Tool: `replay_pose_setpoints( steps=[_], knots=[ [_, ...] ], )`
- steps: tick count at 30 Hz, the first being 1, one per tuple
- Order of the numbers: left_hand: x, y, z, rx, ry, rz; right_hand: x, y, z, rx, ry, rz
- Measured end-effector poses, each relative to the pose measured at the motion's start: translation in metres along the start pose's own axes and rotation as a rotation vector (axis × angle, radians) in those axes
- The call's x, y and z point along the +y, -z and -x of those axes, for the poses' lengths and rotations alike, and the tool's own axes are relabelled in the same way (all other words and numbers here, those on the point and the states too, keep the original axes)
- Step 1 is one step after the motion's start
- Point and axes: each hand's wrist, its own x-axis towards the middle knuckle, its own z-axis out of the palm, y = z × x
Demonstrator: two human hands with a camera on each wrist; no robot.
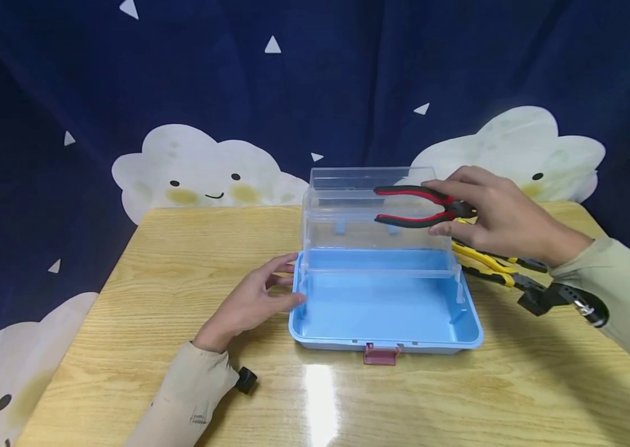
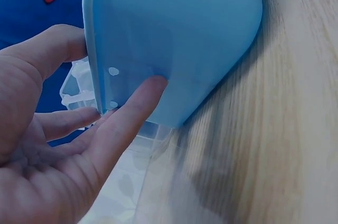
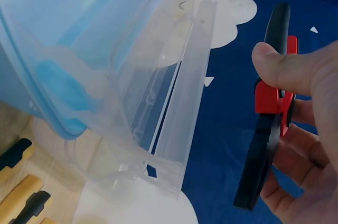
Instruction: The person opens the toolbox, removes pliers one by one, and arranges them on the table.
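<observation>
A pair of pliers (image 1: 451,211) with black and red handles is held in my right hand (image 1: 496,208) above the box's right side. My thumb and fingers grip it near the head, and its two handles point left, spread apart. Below stands an open light-blue toolbox (image 1: 371,310) with a clear hinged upper part (image 1: 376,239) raised at the back. Its floor looks bare. My left hand (image 1: 250,304) pinches the box's left wall; in the left wrist view one finger lies along the outer wall (image 2: 185,28) and another digit hooks over the rim.
Yellow-and-black pliers (image 1: 483,257) lie on the wooden table (image 1: 192,248) right of the box, partly under my right arm. A dark red clasp (image 1: 380,355) hangs at the box's front. A navy curtain (image 1: 337,74) with clouds rises behind the table.
</observation>
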Motion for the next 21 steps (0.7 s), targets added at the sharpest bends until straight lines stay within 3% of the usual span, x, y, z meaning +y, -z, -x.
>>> replay_pose_setpoints(
  steps=[12,21],
  knots=[
    [0.0,-0.001,-0.002,-0.004,0.006,0.028,-0.009,0.002,0.015,0.116,0.044,0.008],
    [-0.001,-0.001,-0.002,-0.007,0.01,0.064,-0.014,0.003,0.021,0.131,0.076,0.032]
  ],
)
